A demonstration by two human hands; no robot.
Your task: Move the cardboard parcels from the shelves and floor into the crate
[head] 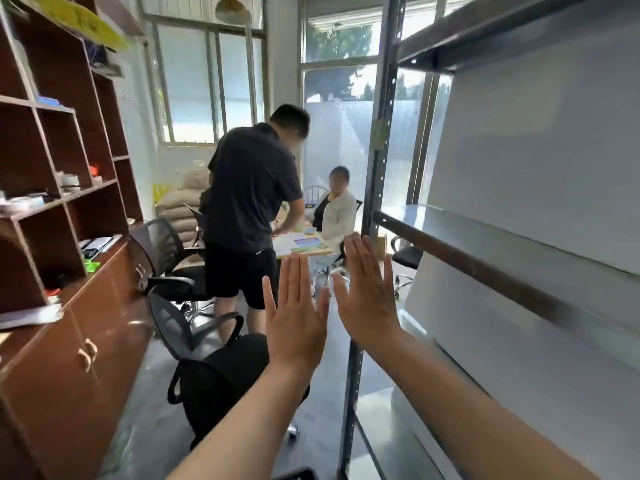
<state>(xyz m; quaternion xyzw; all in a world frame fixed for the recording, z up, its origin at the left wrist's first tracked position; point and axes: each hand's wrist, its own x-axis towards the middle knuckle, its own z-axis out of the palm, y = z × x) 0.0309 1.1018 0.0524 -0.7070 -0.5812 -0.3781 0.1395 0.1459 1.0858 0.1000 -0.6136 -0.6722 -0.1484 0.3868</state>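
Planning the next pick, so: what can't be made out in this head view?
Head view only:
No parcels or crate in frame.
Metal rack: shelf ends cut off by the right edge.
Table: mostly behind the standing person.
Floor ahead: partly covered by left hand and right hand.

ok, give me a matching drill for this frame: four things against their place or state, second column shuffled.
Things:
1. left hand
2. metal rack
3. wooden cabinet
4. black bag

Place or state:
A. grey, fills the right side of the view
B. brown, along the left side of the view
C. low in the centre of the view
D. held up, fingers straight, holding nothing

Pairs: 1-D, 2-A, 3-B, 4-C
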